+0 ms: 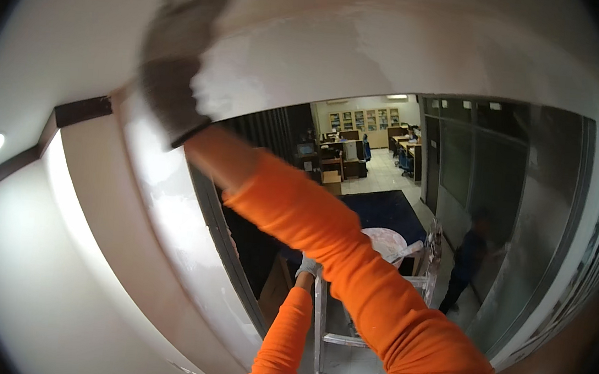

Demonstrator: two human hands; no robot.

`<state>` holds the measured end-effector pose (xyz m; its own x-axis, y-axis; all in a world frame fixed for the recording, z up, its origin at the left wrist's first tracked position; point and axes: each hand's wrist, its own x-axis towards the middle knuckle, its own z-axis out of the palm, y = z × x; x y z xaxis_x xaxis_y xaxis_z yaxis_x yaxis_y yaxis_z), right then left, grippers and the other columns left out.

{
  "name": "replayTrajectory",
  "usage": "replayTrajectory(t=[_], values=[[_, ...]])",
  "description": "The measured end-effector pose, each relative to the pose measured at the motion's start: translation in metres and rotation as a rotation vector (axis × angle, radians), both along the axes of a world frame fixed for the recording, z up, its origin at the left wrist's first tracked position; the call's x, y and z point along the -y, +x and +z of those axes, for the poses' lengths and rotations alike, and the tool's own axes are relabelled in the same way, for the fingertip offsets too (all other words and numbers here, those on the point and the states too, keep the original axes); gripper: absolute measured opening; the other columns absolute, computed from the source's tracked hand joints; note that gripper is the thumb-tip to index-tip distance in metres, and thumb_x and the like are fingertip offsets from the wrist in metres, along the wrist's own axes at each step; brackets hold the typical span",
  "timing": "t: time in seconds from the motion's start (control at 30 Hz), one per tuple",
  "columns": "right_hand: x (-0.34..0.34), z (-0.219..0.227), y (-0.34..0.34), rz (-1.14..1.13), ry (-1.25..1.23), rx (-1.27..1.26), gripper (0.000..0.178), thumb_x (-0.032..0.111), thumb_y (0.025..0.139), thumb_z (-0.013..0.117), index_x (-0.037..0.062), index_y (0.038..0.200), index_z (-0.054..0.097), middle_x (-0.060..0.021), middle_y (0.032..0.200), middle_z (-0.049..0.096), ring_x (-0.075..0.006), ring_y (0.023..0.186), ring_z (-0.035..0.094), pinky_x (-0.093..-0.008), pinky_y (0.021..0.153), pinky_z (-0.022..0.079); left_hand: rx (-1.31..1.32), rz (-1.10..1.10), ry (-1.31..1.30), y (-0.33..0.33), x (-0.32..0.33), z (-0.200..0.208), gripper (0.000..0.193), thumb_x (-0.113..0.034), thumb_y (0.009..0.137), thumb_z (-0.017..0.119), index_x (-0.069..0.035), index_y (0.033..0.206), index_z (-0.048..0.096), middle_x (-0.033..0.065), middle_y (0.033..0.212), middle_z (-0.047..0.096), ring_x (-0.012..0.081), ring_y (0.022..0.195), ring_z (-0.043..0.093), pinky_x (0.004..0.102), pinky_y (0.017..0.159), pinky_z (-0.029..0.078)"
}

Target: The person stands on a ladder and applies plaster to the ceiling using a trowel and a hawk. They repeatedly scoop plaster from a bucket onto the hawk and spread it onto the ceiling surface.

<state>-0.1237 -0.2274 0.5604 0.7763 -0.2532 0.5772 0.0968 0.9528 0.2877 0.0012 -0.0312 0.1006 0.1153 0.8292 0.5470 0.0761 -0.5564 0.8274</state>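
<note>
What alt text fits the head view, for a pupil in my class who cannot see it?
A gloved right hand, blurred, is raised high by a patchy wall, its orange sleeve crossing the view; whether it holds anything is unclear. The gloved left hand is at the side of a ladder. Beyond are desks and shelves.

Wall (303, 59) overhead, ladder (346, 341) below, desks (409, 150) beyond, another person (468, 259) rightward.

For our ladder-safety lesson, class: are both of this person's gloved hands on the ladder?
No: the right hand is raised to the upper left of the view, well away from the ladder.
</note>
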Motion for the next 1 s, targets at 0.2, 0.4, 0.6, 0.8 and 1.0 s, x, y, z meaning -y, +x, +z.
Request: replayTrajectory(t=[0.2,0.4,0.6,0.8,1.0], values=[[0.044,-0.068,-0.043,0.047,-0.031,0.998,0.059,0.002,0.097,0.051,-0.0044,0.153,0.037,-0.0268,0.157,0.038,-0.04,0.143,0.04,-0.0467,0.123,0.031,0.002,-0.031,0.014,0.006,0.001,0.0,0.056,-0.019,0.097,0.068,-0.002,0.147,0.049,0.0104,0.142,0.06,0.022,0.133,0.055,0.035,0.112,0.041],[-0.012,-0.079,0.072,0.067,-0.151,0.342,0.05,0.015,0.103,0.053,-0.008,0.145,0.039,-0.0261,0.135,0.053,-0.0327,0.123,0.055,-0.0456,0.106,0.044,0.024,-0.014,0.01,-0.008,-0.004,-0.005,0.057,-0.018,0.097,0.068,-0.001,0.147,0.049,0.011,0.143,0.059,0.0223,0.133,0.054,0.0351,0.113,0.041],[-0.032,-0.014,0.117,-0.223,-0.342,-0.114,0.051,0.019,0.107,0.054,-0.0087,0.145,0.036,-0.0282,0.134,0.053,-0.0307,0.119,0.059,-0.0445,0.101,0.05,0.036,-0.062,0.018,0.0,-0.007,-0.003,0.057,-0.017,0.096,0.068,-0.001,0.148,0.048,0.0116,0.144,0.058,0.0225,0.134,0.054,0.0352,0.114,0.04],[-0.017,-0.011,-0.067,0.177,0.278,0.567,0.051,0.018,0.106,0.05,0.0022,0.153,0.039,-0.0092,0.135,0.054,-0.0203,0.117,0.053,-0.0371,0.104,0.042,0.076,-0.134,0.012,0.003,-0.016,-0.016,0.058,-0.016,0.096,0.068,0.0,0.148,0.048,0.0121,0.145,0.058,0.0228,0.134,0.053,0.0353,0.114,0.04],[0.01,-0.169,-0.026,-0.681,0.106,1.068,0.047,0.006,0.093,0.059,0.0063,0.14,0.058,-0.0104,0.11,0.058,-0.0273,0.098,0.055,-0.043,0.087,0.049,0.166,-0.208,0.012,0.004,-0.037,-0.031,0.058,-0.015,0.096,0.068,0.0,0.148,0.047,0.0127,0.146,0.057,0.023,0.135,0.053,0.0354,0.115,0.039]])
